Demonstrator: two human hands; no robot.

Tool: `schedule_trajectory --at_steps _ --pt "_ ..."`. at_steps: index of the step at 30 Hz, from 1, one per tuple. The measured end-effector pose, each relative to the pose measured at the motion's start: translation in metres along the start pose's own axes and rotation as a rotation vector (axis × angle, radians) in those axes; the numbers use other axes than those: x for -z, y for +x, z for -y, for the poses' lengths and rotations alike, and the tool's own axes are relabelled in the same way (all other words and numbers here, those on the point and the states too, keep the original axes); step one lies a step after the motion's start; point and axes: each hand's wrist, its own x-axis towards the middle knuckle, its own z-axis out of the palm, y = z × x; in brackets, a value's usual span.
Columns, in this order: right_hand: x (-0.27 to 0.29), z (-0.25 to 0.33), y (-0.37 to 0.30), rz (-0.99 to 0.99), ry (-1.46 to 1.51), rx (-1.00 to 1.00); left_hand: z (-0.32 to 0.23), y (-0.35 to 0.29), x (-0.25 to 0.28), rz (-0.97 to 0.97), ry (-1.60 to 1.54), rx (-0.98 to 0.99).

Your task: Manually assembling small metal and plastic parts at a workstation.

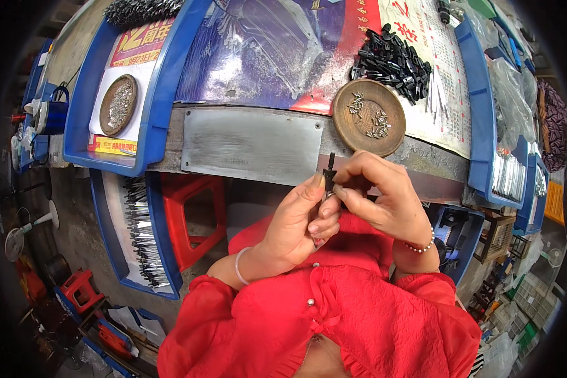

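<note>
My left hand (299,220) and my right hand (378,195) meet in front of my chest. Together they pinch a small black plastic part (329,169) that sticks up between the fingertips. A thin metal piece seems to sit at its lower end, mostly hidden by my fingers. Just beyond the hands, on the bench edge, stands a round brown dish (368,116) with several small metal screws in it. Behind the dish lies a pile of black plastic parts (394,63) like the held one.
A bare metal plate (252,145) covers the bench front. A blue tray (132,101) at left holds a second brown dish (118,104) of small parts. Another blue tray (138,233) of finished pieces sits low at left beside a red stool (192,217). Blue bins (491,126) line the right.
</note>
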Motion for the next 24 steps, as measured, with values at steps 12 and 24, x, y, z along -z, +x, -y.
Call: schedule_trajectory --at_steps 12,24 --pt "0.033 -0.009 0.008 -0.376 -0.401 0.061 -0.020 0.072 -0.039 -0.009 0.381 -0.173" --pt "0.045 -0.026 0.026 -0.279 -0.698 0.045 -0.041 0.038 -0.019 0.008 0.110 -0.068"
